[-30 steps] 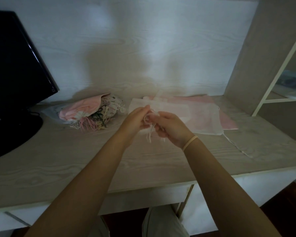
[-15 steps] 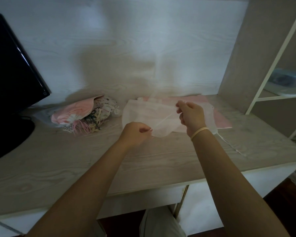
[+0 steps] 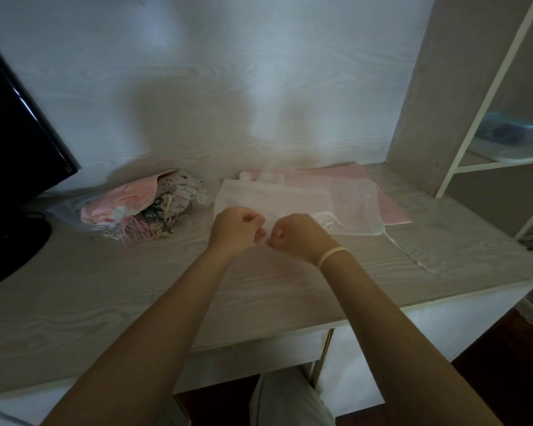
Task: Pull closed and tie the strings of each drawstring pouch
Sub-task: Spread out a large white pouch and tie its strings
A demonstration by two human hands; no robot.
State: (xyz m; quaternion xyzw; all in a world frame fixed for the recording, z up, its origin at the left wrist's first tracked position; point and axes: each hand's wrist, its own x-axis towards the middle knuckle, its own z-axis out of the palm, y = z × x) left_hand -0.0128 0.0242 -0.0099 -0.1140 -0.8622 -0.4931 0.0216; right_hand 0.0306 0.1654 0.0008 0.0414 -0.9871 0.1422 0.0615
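— Over the middle of the surface (image 3: 105, 302), what does each grip hold?
— Left hand (image 3: 235, 228) and right hand (image 3: 296, 233) have fingers curled, pinching the near edge of a sheer white pouch (image 3: 345, 207).
— And that pouch?
— Flat toward the back edge, on a pink sheet (image 3: 391, 207). Finished pouches (image 3: 142, 207) are heaped toward the back left, beside a monitor (image 3: 16, 133).

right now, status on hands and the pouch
Left hand and right hand both pinched on the white mesh pouch edge. Pouch flat on desk, untied. Nothing in the way.
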